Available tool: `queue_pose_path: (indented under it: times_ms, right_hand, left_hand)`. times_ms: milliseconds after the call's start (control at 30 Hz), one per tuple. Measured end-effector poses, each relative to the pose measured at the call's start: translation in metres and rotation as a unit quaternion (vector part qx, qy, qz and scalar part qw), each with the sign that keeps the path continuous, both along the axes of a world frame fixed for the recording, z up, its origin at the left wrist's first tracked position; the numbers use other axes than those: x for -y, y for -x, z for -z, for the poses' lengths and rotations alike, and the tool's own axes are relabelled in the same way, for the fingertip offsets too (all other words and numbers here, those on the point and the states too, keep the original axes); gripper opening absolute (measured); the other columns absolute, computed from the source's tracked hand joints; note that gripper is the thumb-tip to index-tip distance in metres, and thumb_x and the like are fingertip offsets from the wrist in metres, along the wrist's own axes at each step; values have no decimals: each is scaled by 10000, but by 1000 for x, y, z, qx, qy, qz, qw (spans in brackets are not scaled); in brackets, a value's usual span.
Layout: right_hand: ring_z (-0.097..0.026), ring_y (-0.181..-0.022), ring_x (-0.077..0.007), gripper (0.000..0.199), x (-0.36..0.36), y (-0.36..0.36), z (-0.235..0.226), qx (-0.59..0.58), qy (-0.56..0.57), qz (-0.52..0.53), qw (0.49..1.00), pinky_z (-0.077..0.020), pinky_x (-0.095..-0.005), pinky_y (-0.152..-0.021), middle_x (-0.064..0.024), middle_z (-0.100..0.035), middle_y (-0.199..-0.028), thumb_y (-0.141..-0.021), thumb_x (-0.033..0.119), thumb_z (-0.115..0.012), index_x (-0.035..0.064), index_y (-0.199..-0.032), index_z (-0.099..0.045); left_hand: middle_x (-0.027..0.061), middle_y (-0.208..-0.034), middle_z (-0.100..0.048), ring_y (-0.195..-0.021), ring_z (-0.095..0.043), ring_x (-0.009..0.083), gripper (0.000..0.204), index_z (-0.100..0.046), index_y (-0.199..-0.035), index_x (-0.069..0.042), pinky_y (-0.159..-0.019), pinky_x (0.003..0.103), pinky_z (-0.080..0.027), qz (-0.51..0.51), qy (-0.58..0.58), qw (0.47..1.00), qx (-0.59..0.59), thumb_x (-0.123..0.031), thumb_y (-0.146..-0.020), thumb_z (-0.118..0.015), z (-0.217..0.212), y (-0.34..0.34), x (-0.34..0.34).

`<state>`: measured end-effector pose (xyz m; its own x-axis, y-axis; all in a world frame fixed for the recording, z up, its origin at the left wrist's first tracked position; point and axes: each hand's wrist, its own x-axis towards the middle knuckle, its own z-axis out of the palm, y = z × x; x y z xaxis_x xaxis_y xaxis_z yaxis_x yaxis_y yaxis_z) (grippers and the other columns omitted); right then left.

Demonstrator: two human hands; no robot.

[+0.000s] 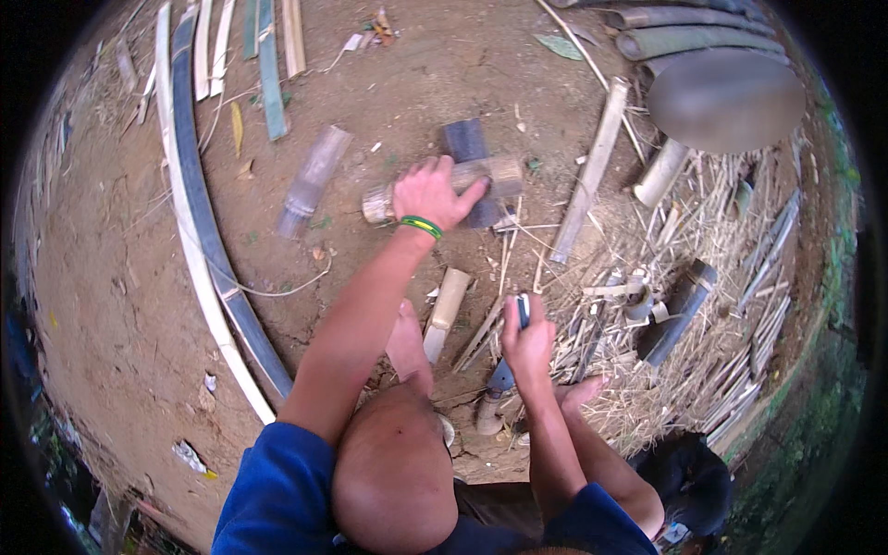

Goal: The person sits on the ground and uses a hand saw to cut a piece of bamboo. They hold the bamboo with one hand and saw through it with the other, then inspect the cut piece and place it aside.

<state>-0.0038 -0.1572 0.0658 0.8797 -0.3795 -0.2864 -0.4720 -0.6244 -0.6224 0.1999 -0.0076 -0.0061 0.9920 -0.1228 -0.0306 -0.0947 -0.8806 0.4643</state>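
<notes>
My left hand [430, 194], with a green and yellow band at its wrist, is closed over the middle of a short, pale brown log [504, 176]. The log lies crosswise over a dark block [464, 141]. Nearer to me and to the right, my right hand [529, 342] is closed around a small dark object with a pale edge [524, 312]; its kind is not clear. Just below that hand shows a bluish flat piece [501, 376] beside a brown stub [488, 414]. A short bamboo piece [450, 294] lies by my foot, between the two hands.
Long bamboo strips [208, 213] curve along the left. A brownish bamboo section [314, 180] lies left of the log, a split pole [592, 171] to its right. Shavings and thin sticks [712, 370] cover the right side, with a dark bamboo tube [678, 312]. Bamboo poles [694, 42] lie far right.
</notes>
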Motion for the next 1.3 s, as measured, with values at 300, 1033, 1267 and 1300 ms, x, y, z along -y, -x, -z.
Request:
queue_pose_path:
  times_ms: [300,1033,1267,1300]
  right_hand:
    - [-668,-682,-468,359,-12,-10,7,47,16,-17,999,-530,-517,-612,-255,-663,-703,-964,340,-638,-3,-1070,-624]
    - [-682,-697,-466,361,-6,-6,4,47,2,0,999,-547,-529,-648,-255,-688,-754,-947,311,-659,-1,-1128,-636]
    - [-683,-703,-470,396,-17,-57,26,7,52,0,999,-546,-538,-661,-272,-691,-787,-943,362,-649,14,-1129,-636]
    - [-680,-702,-473,395,-14,-34,28,25,42,-6,999,-545,-540,-660,-273,-691,-790,-940,356,-654,11,-1131,-636]
  left_hand:
    - [172,-883,-704,-840,-689,387,602,-643,-859,-56,-743,493,-552,-10,10,999,29,-656,-826,-613,6,5,0]
    - [175,-871,-698,-819,-685,395,542,-648,-826,-53,-702,498,-546,18,-7,998,64,-587,-888,-582,11,12,3]
    - [186,-930,-708,-841,-687,406,502,-660,-874,-56,-724,507,-545,-5,4,1000,-2,-552,-900,-586,1,4,6]
    - [188,-928,-708,-846,-687,407,505,-658,-873,-55,-720,510,-544,-5,-1,1000,4,-554,-901,-583,0,4,4]
